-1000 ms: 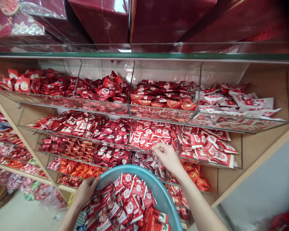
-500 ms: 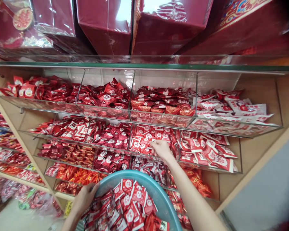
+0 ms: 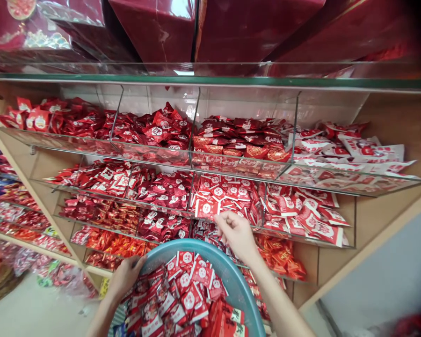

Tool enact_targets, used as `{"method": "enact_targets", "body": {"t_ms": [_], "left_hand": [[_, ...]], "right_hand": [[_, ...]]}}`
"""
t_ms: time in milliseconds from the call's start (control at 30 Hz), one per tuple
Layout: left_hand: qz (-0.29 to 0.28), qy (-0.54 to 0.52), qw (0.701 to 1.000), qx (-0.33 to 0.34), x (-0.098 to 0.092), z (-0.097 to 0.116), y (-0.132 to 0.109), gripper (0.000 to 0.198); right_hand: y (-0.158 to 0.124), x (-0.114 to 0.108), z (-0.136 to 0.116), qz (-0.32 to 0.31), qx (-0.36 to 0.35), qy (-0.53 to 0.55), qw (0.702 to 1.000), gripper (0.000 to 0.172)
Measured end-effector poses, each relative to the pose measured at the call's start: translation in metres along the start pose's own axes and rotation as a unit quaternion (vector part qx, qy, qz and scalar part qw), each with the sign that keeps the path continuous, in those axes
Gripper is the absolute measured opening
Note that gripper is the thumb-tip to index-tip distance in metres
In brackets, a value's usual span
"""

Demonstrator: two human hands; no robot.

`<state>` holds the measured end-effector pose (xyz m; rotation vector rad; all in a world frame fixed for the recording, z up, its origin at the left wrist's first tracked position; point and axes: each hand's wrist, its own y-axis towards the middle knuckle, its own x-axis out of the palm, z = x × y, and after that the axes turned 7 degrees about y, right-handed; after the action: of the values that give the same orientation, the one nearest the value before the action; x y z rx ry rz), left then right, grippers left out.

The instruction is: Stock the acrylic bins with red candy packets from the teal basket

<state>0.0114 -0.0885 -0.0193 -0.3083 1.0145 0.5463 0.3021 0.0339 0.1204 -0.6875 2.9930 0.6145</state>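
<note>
Red packet (image 3: 206,208) juts leftward, pinched by the right hand (image 3: 237,235), left hand (image 3: 127,276) clasping the basin (image 3: 243,281).

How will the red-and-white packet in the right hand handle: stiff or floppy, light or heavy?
The packet is probably light, since the right hand pinches it by just one corner. It seems fairly stiff, standing out flat without visible droop. Its flat, rectangular shape makes rolling unlikely.
</note>
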Motion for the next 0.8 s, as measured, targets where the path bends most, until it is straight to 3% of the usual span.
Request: {"method": "enact_targets", "body": {"t_ms": [167, 367, 633, 800], "left_hand": [[-0.040, 0.026, 0.999, -0.011, -0.003, 0.005, -0.002, 0.043], [-0.037, 0.037, 0.999, -0.011, -0.005, 0.007, -0.005, 0.043], [-0.026, 0.048, 0.998, -0.020, -0.004, 0.004, -0.003, 0.044], [-0.026, 0.059, 0.998, -0.021, -0.006, 0.006, -0.005, 0.043]], "right_hand": [[-0.030, 0.027, 0.035, -0.092, 0.048, 0.007, 0.995, 0.030], [-0.052, 0.044, 0.088, -0.123, 0.118, 0.012, 0.985, 0.032], [-0.065, 0.042, 0.102, -0.233, 0.195, 0.019, 0.953, 0.023], [-0.067, 0.043, 0.109, -0.255, 0.194, 0.009, 0.947, 0.024]]}}
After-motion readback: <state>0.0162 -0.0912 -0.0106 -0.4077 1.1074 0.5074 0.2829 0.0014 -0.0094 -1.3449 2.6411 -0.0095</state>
